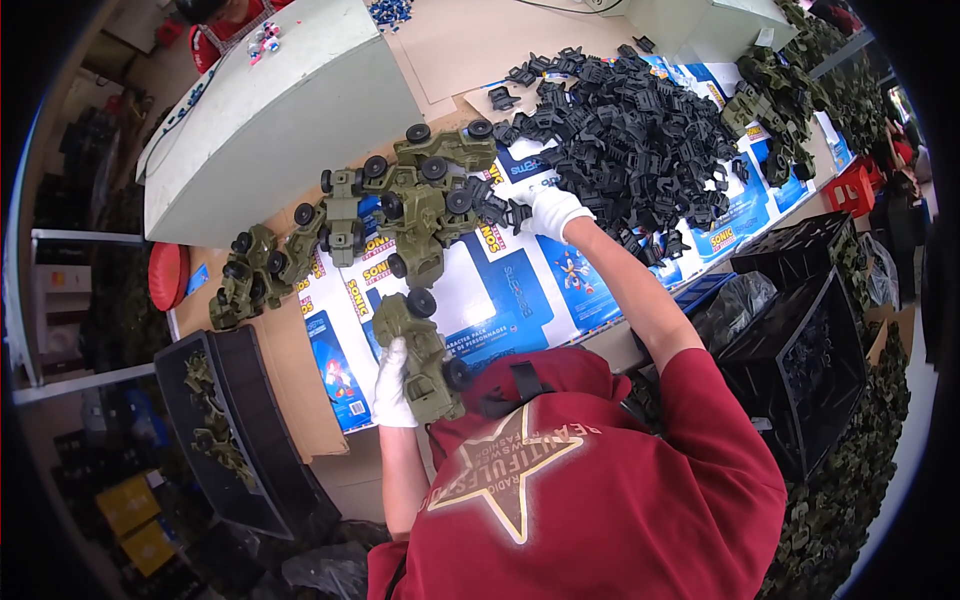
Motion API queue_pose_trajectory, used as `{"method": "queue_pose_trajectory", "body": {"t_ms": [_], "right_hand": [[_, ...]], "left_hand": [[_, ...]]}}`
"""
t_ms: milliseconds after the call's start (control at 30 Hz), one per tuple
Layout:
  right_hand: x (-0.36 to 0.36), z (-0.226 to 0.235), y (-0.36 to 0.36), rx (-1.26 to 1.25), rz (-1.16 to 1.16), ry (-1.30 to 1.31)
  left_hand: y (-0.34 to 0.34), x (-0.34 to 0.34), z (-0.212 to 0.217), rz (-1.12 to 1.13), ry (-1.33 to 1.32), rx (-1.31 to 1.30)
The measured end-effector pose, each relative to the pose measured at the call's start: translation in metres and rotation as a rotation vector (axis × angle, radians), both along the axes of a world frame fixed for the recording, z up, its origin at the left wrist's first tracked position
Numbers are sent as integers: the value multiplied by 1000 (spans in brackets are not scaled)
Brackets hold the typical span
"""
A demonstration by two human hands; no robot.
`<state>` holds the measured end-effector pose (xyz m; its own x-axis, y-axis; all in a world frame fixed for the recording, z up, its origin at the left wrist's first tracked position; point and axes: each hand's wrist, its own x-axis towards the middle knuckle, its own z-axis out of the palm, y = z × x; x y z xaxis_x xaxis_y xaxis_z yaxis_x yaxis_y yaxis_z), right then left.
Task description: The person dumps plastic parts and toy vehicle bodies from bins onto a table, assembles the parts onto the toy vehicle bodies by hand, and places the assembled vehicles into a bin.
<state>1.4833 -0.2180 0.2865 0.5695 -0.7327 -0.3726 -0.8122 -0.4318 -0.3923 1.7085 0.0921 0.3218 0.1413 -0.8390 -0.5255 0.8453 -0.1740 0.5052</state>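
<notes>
My left hand [394,385], in a white glove, is closed around an olive-green toy truck [412,335] with black wheels, held tilted at the near edge of the table. My right hand [552,209], also gloved in white, reaches forward to the left edge of a heap of black plastic parts [640,135]. Its fingers are closed on a small black plastic part [518,216]; the fingertips are partly hidden. Between and beyond my hands, several more olive-green toy trucks [415,215] lie crowded together, some on their sides.
Blue-and-white printed card sheets [500,290] cover the tabletop. A pale raised ledge [290,110] stands at the far left, with a co-worker in red [235,25] behind it. Black crates [235,430] flank the table left and right. More green pieces [770,105] lie at the far right.
</notes>
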Motion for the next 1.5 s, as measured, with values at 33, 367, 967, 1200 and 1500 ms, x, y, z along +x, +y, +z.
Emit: {"method": "queue_pose_trajectory", "body": {"t_ms": [33,367,967,1200,1500], "right_hand": [[3,5,-1,71,22,47],[18,-14,25,-521,-119,-173],[26,77,89,1299,46,-979],[32,55,103,1243,-66,-1068],[35,53,110,1316,-80,-1126]], "left_hand": [[1,-1,3,-18,20,-20],[-8,-4,28,-93,-108,-24],[-44,1,54,-439,-89,-93],[-44,-1,55,-482,-159,-112],[-42,-1,42,-460,-195,-108]]}}
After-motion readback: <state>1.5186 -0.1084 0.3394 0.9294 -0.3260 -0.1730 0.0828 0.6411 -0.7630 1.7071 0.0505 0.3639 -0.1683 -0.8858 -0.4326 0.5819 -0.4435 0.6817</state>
